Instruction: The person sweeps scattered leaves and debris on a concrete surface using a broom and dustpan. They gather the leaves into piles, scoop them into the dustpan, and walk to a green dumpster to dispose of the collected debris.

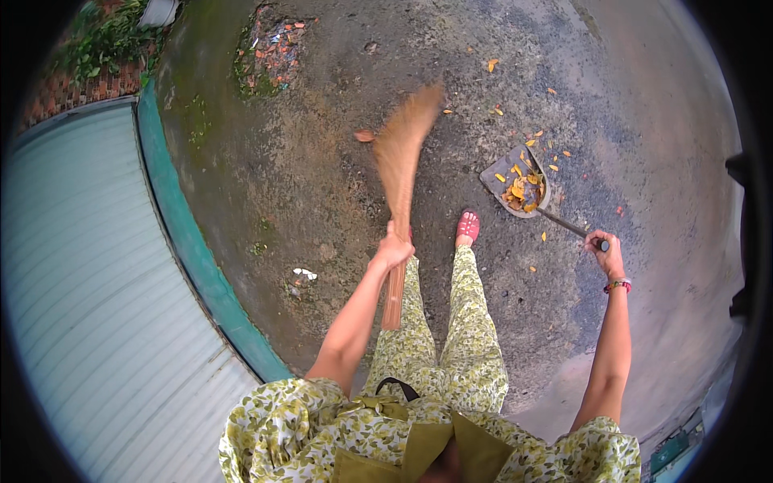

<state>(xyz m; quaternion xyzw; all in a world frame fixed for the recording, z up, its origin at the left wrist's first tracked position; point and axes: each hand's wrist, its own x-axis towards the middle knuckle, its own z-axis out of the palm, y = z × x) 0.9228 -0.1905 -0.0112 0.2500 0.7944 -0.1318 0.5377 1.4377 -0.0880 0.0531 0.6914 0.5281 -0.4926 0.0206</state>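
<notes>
My left hand is wrapped round the handle of a straw broom. The broom's bristles fan out ahead of me, slightly blurred and tilted to the right; whether their tips touch the ground I cannot tell. Out to the right, my right hand grips the dark handle of a long-handled dustpan. Yellow leaves are heaped in the dustpan, mostly on its right side. Several more leaves are scattered on the ground beyond and beside it. A brownish leaf lies just left of the bristles.
Rough, stained concrete spreads around my feet, one in a red sandal. Along the left runs a green edge beside a pale corrugated roof. Reddish rubble lies far left, near green plants. A white scrap lies at left.
</notes>
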